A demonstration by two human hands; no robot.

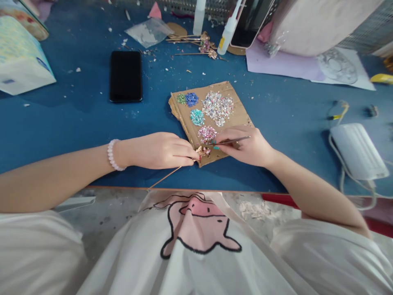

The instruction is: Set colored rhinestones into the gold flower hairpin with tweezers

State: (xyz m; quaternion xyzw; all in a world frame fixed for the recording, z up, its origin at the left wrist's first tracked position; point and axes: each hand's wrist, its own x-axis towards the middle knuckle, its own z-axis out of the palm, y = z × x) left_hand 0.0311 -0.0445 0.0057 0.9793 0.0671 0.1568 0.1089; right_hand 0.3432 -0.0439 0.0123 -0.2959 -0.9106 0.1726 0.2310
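My left hand (162,150) is closed on a gold hairpin (166,178), whose thin stick runs down to the table's front edge. The pin's gold and pink flower head (202,151) rests over the near corner of a cardboard piece (239,110). In my right hand (245,143) is a pair of slim metal tweezers (235,140), their tips beside the flower head. On the cardboard lie small piles of pink chips (206,133), turquoise chips (197,117), blue chips (192,99), green chips (181,98) and a larger whitish pile (217,106). Whatever the tips pinch is too small to see.
A black phone (126,76) lies left of the cardboard. Behind are more gold hairpins (196,41), a plastic bag (149,30) and a glue bottle (227,35). A white power adapter (359,150) with cables is at right, a tissue pack (24,61) at left.
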